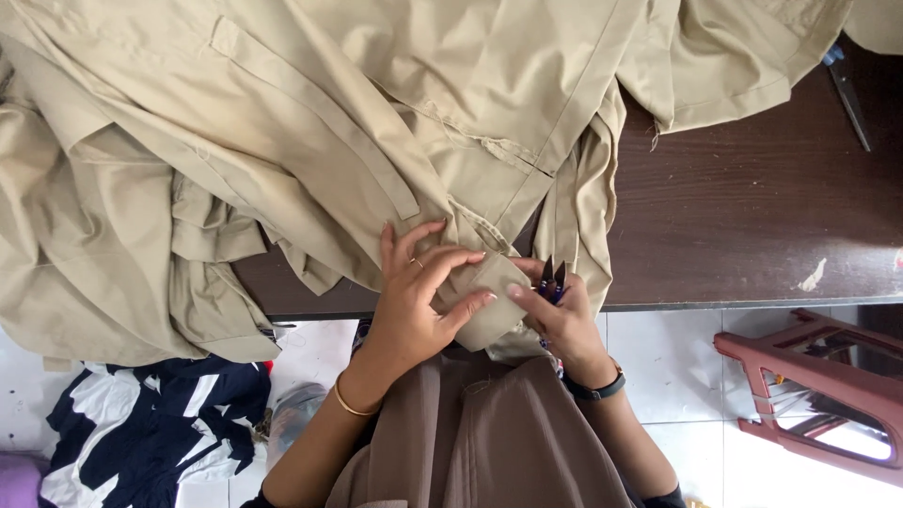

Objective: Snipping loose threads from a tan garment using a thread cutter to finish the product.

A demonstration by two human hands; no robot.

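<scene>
A large beige garment lies bunched over a dark wooden table and hangs off its front edge. My left hand pinches a folded flap of this garment at the table's edge, thumb and fingers on the fold. My right hand grips the same flap from the right and holds small thread snips with dark blades pointing up. A gold bangle sits on my left wrist, a dark band on my right.
A reddish plastic stool lies tipped on the white tiled floor at the right. A navy and white cloth is heaped on the floor at the lower left. A dark metal tool lies at the table's far right.
</scene>
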